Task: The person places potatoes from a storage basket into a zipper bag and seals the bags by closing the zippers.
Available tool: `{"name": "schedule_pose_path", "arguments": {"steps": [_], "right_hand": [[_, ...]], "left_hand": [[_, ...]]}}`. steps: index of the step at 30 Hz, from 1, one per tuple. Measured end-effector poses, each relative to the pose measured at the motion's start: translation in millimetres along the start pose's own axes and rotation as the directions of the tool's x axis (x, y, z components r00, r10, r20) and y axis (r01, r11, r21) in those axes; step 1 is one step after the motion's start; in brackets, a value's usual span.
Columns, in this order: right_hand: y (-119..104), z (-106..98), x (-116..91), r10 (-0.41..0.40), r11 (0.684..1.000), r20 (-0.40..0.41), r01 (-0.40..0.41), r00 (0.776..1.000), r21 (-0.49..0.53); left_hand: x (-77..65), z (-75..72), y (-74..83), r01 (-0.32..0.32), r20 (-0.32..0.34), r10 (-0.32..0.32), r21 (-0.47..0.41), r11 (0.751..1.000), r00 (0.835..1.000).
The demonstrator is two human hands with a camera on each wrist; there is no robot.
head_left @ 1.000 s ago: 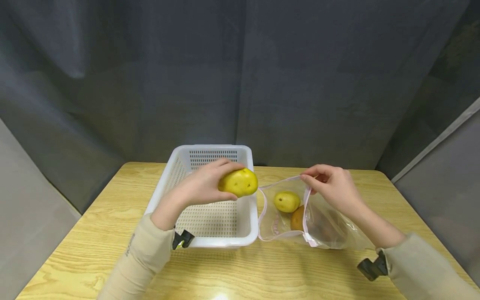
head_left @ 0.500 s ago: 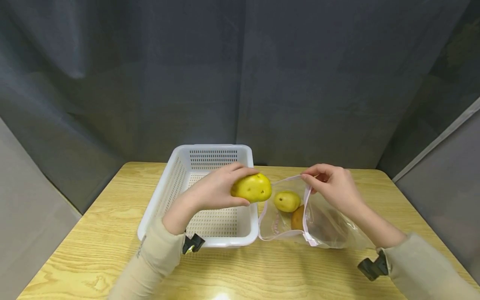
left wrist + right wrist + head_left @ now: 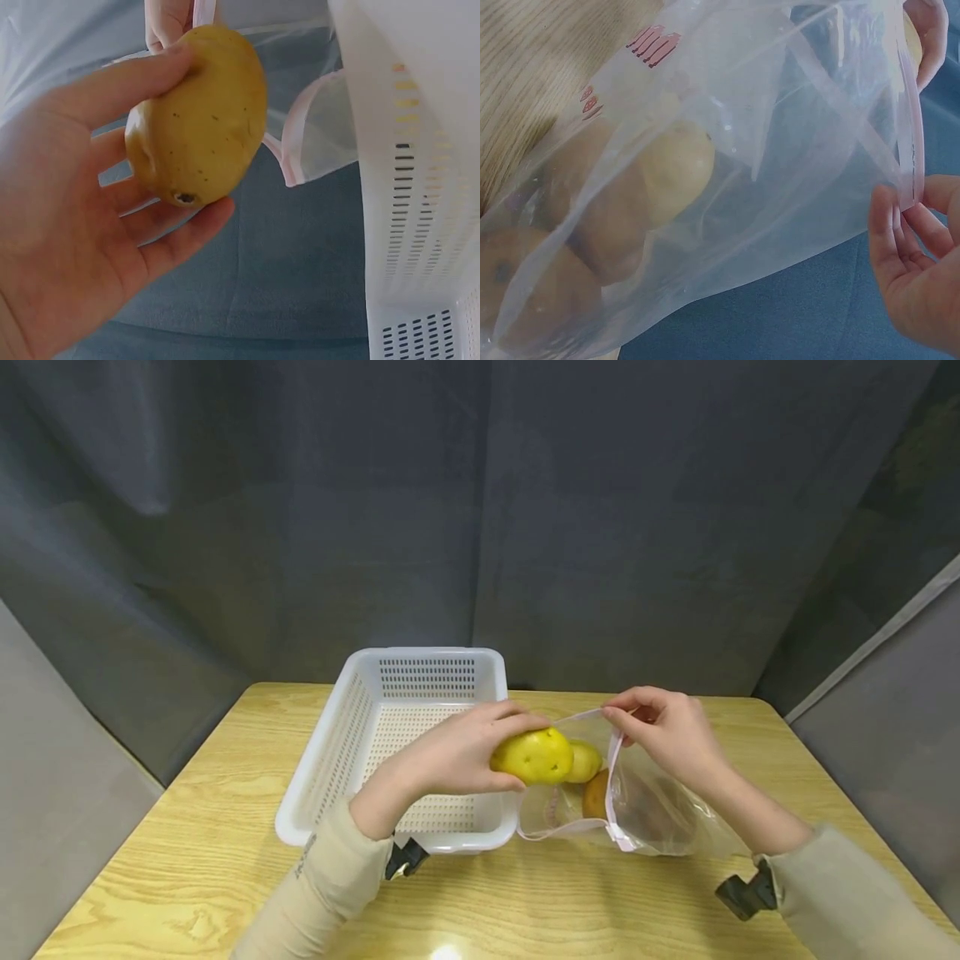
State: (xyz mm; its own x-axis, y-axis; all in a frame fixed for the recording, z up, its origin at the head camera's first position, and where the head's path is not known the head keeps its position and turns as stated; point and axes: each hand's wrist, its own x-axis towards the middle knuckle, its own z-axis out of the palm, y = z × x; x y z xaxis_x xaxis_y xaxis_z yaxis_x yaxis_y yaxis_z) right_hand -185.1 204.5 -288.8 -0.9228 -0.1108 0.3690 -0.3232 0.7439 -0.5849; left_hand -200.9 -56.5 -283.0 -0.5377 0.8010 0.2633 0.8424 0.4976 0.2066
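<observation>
My left hand [image 3: 453, 760] grips a yellow potato [image 3: 536, 757] between thumb and fingers, at the mouth of a clear zip bag [image 3: 663, 818]. In the left wrist view the potato [image 3: 206, 120] shows small dark specks and one dark eye. My right hand [image 3: 667, 735] pinches the bag's pink-edged rim between thumb and fingertips and holds the mouth apart. Inside the bag, another yellow potato [image 3: 586, 762] lies partly behind the held one, beside an orange-brown rounded thing [image 3: 596, 797]. Through the plastic, the right wrist view shows a brown rounded thing [image 3: 536, 289] deeper in the bag.
A white perforated plastic basket [image 3: 491, 841] stands left of the bag, its right rim right beside the bag's mouth. Both are on a wooden table [image 3: 525, 902]. Dark curtains [image 3: 480, 527] hang behind the table.
My left hand has carried the potato right and slightly toward me, from over the basket's right side to the bag's mouth. My right hand stays on the bag's rim.
</observation>
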Motion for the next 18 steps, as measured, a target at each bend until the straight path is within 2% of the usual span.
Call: {"name": "schedule_pose_path", "arguments": {"steps": [5,10,18], "right_hand": [[0.0,-0.4,0.8,-0.005,1.000,0.002,0.005,1.000,-0.003],[0.5,-1.0,1.0,-0.020,1.000,-0.013,0.020,1.000,0.007],[1.2,-1.0,0.2,-0.018,1.000,-0.009,0.018,1.000,0.007]], "left_hand": [[3.4,-1.6,7.4,0.021,0.000,-0.021,0.021,1.000,1.000],[8.9,0.1,15.4,0.034,-0.036,-0.032,0.053,0.998,0.999],[13.1,8.6,25.0,0.080,-0.018,-0.080,0.006,0.997,0.997]]}}
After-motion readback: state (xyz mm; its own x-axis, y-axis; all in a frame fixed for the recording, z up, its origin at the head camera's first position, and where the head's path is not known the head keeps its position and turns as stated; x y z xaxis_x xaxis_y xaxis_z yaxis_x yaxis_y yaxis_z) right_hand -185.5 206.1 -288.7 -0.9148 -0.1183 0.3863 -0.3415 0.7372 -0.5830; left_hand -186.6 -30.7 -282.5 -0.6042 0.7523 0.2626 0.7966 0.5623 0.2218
